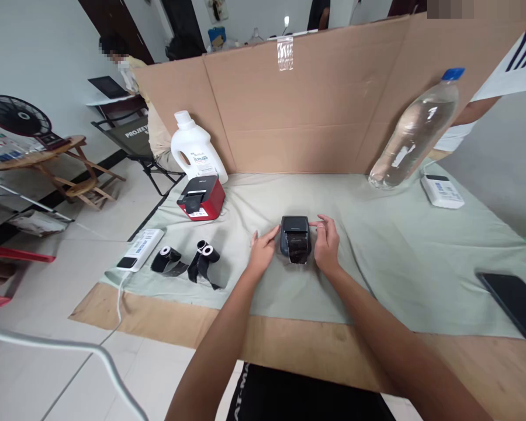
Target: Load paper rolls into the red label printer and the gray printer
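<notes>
A small black label printer sits on the cloth in front of me, with a strip of shiny black film hanging out over its front. On its left side my left hand is open, its stretched index fingertip touching the upper edge of the case. Across from it, my right hand is open too, with a fingertip against the printer's upper right edge and the other fingers partly bent. Two loose rolls of black film, one a single roll and one beside it, lie partly unrolled to the left.
A red and black printer stands by a white jug. White power strips lie left and right. A water bottle leans against the cardboard screen. A phone lies right. A person sits beyond, left.
</notes>
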`<state>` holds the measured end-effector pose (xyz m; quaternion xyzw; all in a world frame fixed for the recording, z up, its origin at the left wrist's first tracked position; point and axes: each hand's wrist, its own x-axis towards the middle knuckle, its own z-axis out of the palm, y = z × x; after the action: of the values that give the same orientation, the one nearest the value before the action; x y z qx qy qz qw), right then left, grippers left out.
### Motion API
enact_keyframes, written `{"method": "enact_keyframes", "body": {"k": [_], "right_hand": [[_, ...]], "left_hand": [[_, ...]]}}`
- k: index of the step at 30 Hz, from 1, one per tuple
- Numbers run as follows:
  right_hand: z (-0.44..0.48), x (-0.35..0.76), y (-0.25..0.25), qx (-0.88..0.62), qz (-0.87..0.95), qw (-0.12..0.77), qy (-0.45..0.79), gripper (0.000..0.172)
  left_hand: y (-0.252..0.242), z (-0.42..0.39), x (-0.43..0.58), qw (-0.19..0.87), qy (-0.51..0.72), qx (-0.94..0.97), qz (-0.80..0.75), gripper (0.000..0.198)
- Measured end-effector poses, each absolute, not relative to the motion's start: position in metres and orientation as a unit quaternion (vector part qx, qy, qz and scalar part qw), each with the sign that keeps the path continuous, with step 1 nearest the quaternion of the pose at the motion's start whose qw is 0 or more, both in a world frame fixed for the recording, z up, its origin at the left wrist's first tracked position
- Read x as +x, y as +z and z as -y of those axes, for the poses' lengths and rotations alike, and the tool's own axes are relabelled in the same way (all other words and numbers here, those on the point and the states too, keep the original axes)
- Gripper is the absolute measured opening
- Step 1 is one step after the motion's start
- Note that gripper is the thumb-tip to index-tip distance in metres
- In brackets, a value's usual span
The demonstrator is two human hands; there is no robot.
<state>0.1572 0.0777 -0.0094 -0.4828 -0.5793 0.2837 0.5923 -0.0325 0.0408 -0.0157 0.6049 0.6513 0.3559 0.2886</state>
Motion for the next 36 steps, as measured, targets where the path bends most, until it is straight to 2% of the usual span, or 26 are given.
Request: {"method": "enact_keyframes", "body": {"k": [5,12,16,20,25,29,32,36], "right_hand": [[-0.084,0.158,-0.013,-0.466,0.606,0.580,0.281,0.040],[-0.100,0.154,-0.024,-0.485,0.672,0.482,0.283,0.054],[-0.101,0.155,-0.022,-0.492,0.691,0.459,0.265,0.056],[-0.112,0.162,-0.006,-0.496,0.738,0.406,0.212,0.043],[-0.146,0.156,0.025,-0.540,0.804,0.177,0.173,0.021],[-0.166,0.136,0.039,-0.556,0.805,0.101,0.180,0.009],[-0.165,0.131,0.045,-0.566,0.800,0.085,0.179,0.017],[-0.151,0.140,0.057,-0.574,0.796,0.116,0.154,0.035]], "left_hand": [[-0.014,-0.040,-0.032,0.294,0.361,0.603,-0.647,0.071],[-0.016,-0.040,-0.032,0.284,0.355,0.613,-0.646,0.071],[-0.013,-0.039,-0.032,0.277,0.354,0.617,-0.646,0.071],[-0.011,-0.039,-0.031,0.269,0.345,0.621,-0.651,0.069],[-0.013,-0.039,-0.032,0.262,0.350,0.623,-0.649,0.069],[-0.013,-0.039,-0.032,0.264,0.355,0.624,-0.644,0.068],[-0.013,-0.039,-0.032,0.266,0.355,0.624,-0.643,0.067],[-0.013,-0.039,-0.031,0.263,0.363,0.624,-0.640,0.068]]}}
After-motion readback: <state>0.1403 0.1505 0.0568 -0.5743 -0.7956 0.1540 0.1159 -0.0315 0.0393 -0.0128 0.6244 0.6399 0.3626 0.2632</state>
